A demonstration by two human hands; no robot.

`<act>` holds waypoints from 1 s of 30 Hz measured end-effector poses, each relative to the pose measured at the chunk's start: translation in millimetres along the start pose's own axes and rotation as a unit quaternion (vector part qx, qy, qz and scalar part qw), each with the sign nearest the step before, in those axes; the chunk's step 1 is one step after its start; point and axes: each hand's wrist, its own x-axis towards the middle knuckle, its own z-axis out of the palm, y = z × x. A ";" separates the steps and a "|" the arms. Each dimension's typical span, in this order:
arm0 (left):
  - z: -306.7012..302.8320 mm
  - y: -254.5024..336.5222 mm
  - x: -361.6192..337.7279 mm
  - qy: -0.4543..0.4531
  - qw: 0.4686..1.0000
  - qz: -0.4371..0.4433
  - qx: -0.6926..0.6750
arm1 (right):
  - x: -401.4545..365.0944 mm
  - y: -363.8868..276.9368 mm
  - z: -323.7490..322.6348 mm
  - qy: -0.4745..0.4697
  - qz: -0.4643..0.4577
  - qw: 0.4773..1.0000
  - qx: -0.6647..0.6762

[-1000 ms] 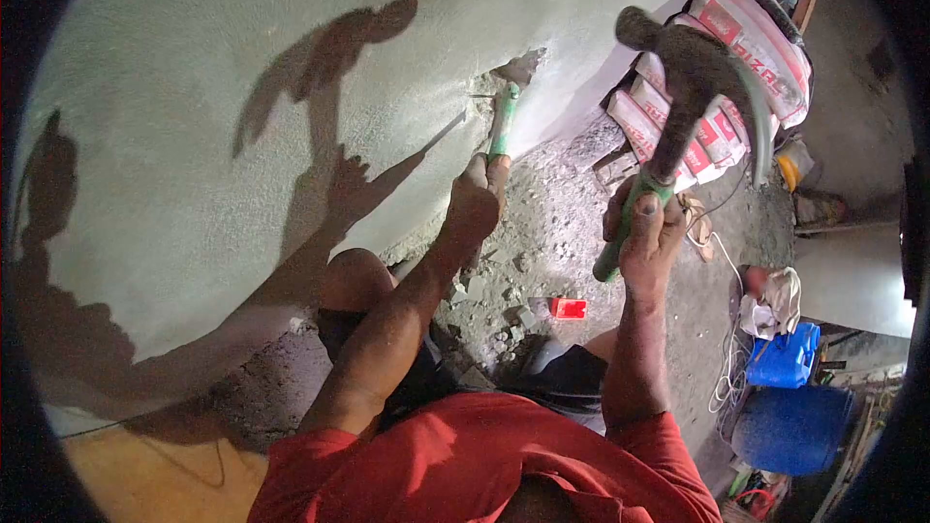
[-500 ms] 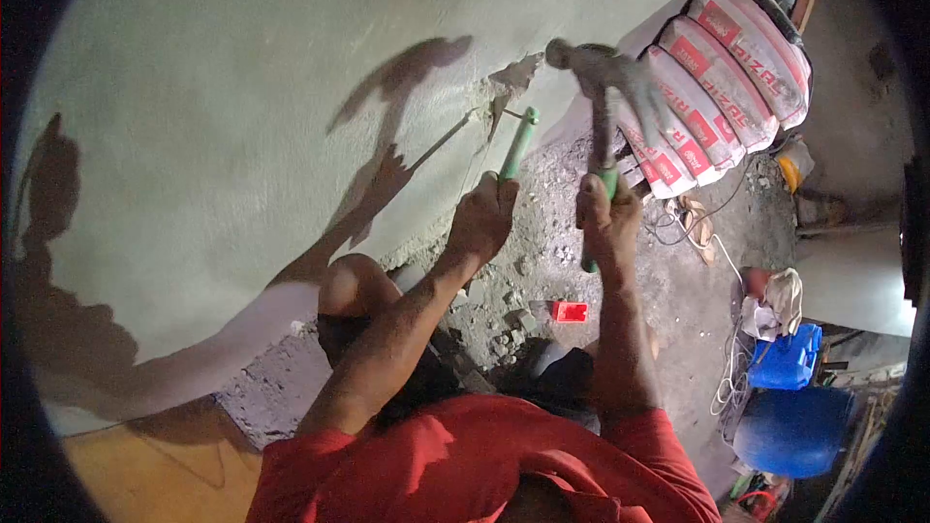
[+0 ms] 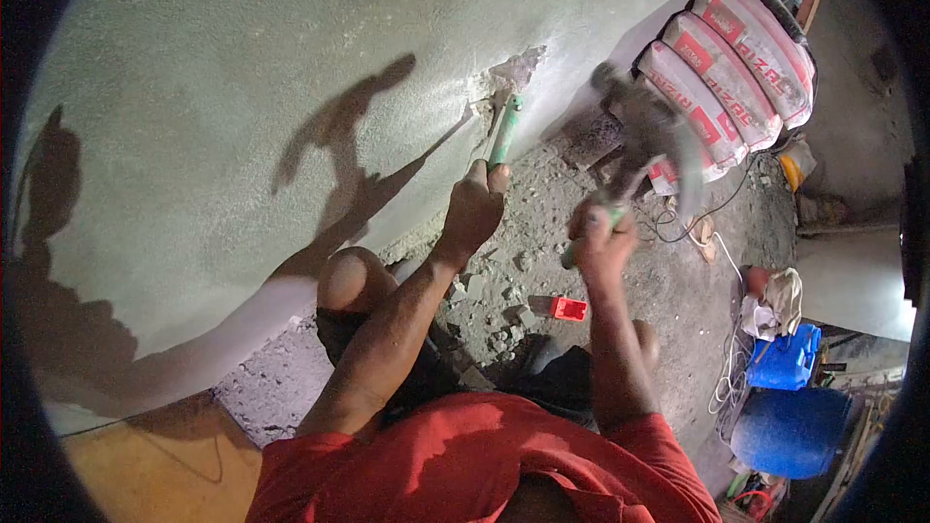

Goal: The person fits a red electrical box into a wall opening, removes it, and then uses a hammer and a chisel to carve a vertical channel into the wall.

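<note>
The left hand (image 3: 472, 208) is clasping a green-handled, chisel-like tool (image 3: 504, 133), reaching beyond its fingers toward the broken wall patch (image 3: 521, 68). The right hand (image 3: 603, 244) is gripping a claw hammer (image 3: 659, 136), its head blurring beyond the fingers. Chipping seems under way, any next blow calling for steady aim.

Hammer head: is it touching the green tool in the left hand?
Apart. The head view shows wall and rubble-strewn floor between the blurred hammer head and the green tool in the left hand.
</note>
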 end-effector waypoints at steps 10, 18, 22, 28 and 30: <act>1.3 -5.3 1.5 -0.017 1.000 0.000 -0.005 | 26.0 -45.6 -9.1 0.024 0.138 0.989 0.035; 0.7 -11.2 1.1 -0.007 1.000 0.016 0.012 | 2.7 45.6 16.1 -0.052 0.062 0.991 -0.104; -2.7 -14.8 5.0 -0.034 0.998 -0.052 -0.004 | 12.5 27.5 13.6 -0.067 0.204 0.973 -0.087; 4.6 -10.7 10.9 -0.043 0.991 -0.098 -0.085 | 48.2 -72.5 -22.6 -0.023 0.096 0.991 0.087; 15.4 -10.6 5.8 0.006 0.998 -0.064 -0.004 | 54.1 -88.2 -29.2 -0.016 0.045 0.995 0.093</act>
